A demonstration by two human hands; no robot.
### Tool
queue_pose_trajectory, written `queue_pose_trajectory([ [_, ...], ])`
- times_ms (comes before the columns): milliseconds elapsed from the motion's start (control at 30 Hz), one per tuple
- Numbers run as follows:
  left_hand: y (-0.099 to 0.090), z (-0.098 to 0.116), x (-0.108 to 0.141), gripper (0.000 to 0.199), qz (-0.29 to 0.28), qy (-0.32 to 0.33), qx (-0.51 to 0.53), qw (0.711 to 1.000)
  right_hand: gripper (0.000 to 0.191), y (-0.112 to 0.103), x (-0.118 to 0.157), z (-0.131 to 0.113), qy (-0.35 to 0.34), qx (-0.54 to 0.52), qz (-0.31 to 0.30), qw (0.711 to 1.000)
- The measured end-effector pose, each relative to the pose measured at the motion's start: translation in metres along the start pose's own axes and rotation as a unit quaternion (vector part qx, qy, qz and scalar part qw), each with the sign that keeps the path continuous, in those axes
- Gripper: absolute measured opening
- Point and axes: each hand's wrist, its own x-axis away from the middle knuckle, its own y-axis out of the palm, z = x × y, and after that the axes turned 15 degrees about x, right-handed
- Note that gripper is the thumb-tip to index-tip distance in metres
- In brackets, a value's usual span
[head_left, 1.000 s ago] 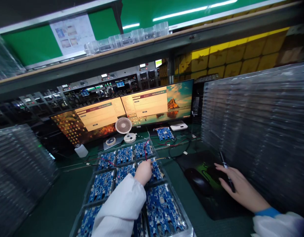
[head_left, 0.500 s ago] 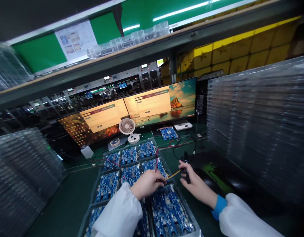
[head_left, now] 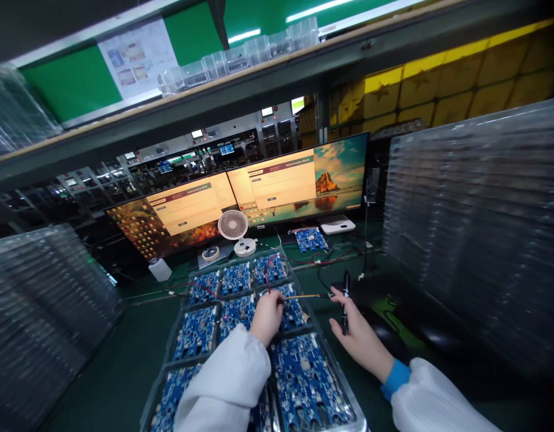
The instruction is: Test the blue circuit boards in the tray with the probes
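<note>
Several blue circuit boards (head_left: 308,375) lie in the pockets of a clear plastic tray (head_left: 355,414). Over the tray's middle right boards, my left hand (head_left: 268,315) pinches the end of a thin cable, from which a yellow wire (head_left: 304,296) stretches right and a red wire (head_left: 266,270) rises behind. The yellow wire's dark far end reaches the fingertips of my right hand (head_left: 360,336), right of the tray. A dark pen-like tool (head_left: 346,303) is held upright between that hand's fingers; thumb and index finger are apart.
Two monitors (head_left: 281,186), a small white fan (head_left: 233,225), a white bottle (head_left: 159,269) and another blue board (head_left: 310,239) stand or lie behind the tray. Stacks of clear trays rise at left (head_left: 42,306) and right (head_left: 475,222). A dark mat (head_left: 407,324) lies right.
My left hand has moved back and left over the tray, drawing the yellow wire straighter and more level. My right hand has shifted slightly and stays beside the tray with the tool.
</note>
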Motion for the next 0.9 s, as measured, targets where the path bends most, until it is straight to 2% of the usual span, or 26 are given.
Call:
queue_pose_trajectory([
  [267,0.007,-0.01,-0.006,0.018,0.013,-0.002,0.016,1.0,0.035,0.002,-0.002,0.003,0.001,-0.009,-0.002,1.0],
  [633,0.007,-0.003,-0.005,0.021,-0.014,-0.014,-0.037,0.999,0.037,0.007,-0.001,0.01,0.012,0.008,-0.015,1.0],
  [800,0.009,-0.001,-0.004,0.021,-0.024,-0.026,-0.048,0.998,0.038,0.01,0.0,0.007,-0.007,0.016,-0.034,0.999],
  [900,0.003,0.001,-0.001,0.031,-0.033,-0.019,-0.039,0.999,0.034,0.01,0.003,0.003,-0.03,0.023,-0.046,0.998],
])
